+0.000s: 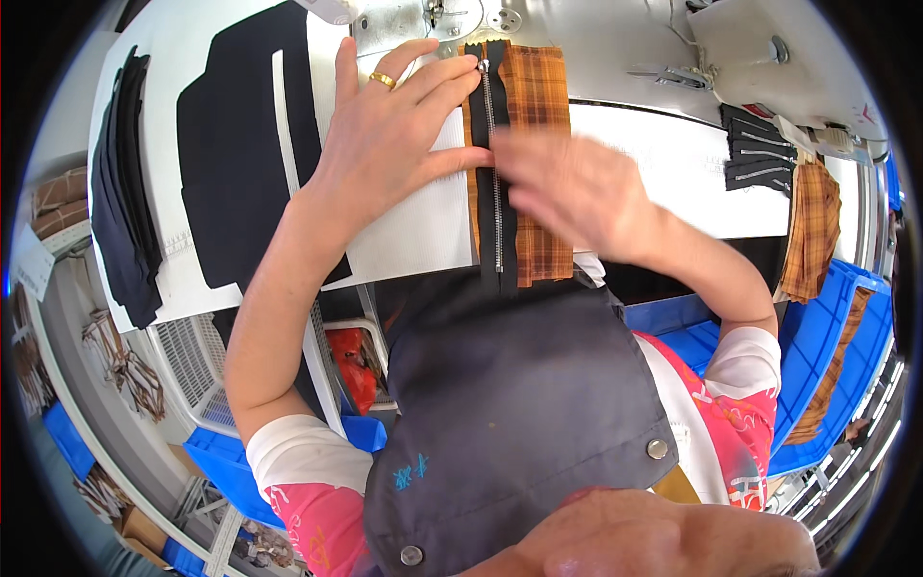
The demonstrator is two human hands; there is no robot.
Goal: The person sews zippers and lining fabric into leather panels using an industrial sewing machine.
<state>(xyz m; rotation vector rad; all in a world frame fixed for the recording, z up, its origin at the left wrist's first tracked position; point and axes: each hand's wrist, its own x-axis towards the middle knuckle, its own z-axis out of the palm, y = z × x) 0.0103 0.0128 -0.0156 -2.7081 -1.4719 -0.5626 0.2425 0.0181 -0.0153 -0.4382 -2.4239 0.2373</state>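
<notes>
A black zipper with silver teeth lies lengthwise on an orange-brown plaid fabric piece, on the white table. Its slider is near the far end. My left hand is spread out, wearing a ring; its fingertips rest along the zipper's left side and the thumb reaches the teeth midway down. Over the zipper's middle and the plaid fabric is my right hand, smeared by motion, so its finger grip does not show. Left of them lies a black fabric piece with a white strip on it.
The sewing machine's needle area is just beyond my left hand. Folded black fabric lies far left. To the right are stacked zippers, plaid pieces, thread snips and a blue bin.
</notes>
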